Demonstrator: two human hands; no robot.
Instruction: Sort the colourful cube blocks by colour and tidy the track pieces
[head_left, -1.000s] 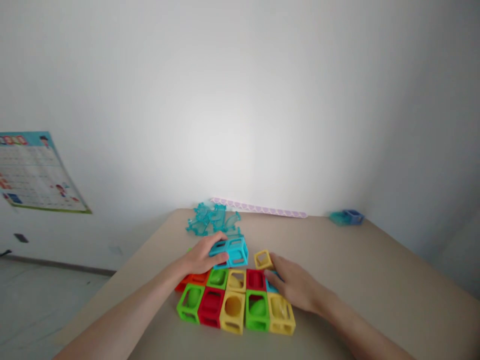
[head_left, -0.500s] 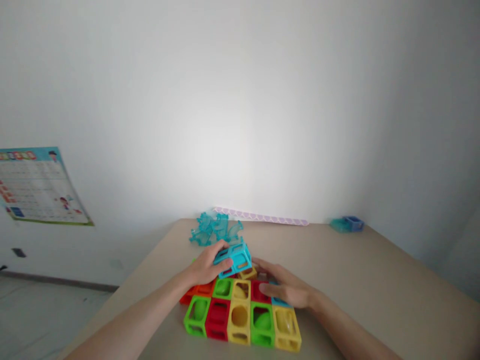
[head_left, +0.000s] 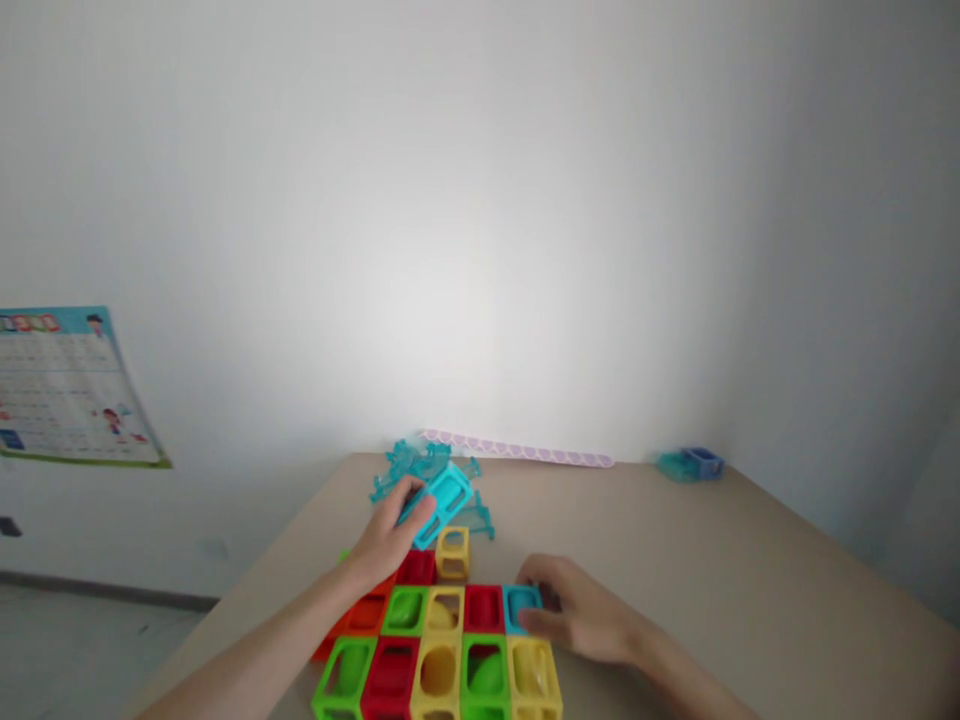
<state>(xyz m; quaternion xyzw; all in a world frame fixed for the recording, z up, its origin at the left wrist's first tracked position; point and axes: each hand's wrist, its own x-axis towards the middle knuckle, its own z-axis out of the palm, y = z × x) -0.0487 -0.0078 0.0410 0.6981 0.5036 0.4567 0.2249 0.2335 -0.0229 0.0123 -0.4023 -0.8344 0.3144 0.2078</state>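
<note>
1. A beige table (head_left: 637,540) fills the lower middle of the view, its far edge close to a pale wall (head_left: 480,220) that looks brightest in the centre and greyer toward the right.
2. On the wall at left is a printed poster (head_left: 75,390) with a blue top band and green lower border; below it sits a small dark fitting (head_left: 9,526).
3. Grey floor (head_left: 97,645) shows beyond the table's left side, meeting a dark baseboard (head_left: 112,590).
4. Along the table's far edge runs a pale purple patterned strip (head_left: 517,449); translucent teal pieces (head_left: 409,465) lie near its left end, and a dark blue piece (head_left: 703,463) sits at the far right corner.
5. Coloured cubes (head_left: 465,640) stand in touching rows at the near side, the front row cut by the lower border; a yellow cube (head_left: 453,553) stands just behind them.
6. The left hand (head_left: 394,530) pinches a tilted light-blue block (head_left: 448,495) between thumb and fingers, above the far-left cubes.
7. The right hand (head_left: 581,607) has bent fingers and thumb at the light-blue cube (head_left: 521,600) ending the second row; whether they grip it, I cannot tell.
</note>
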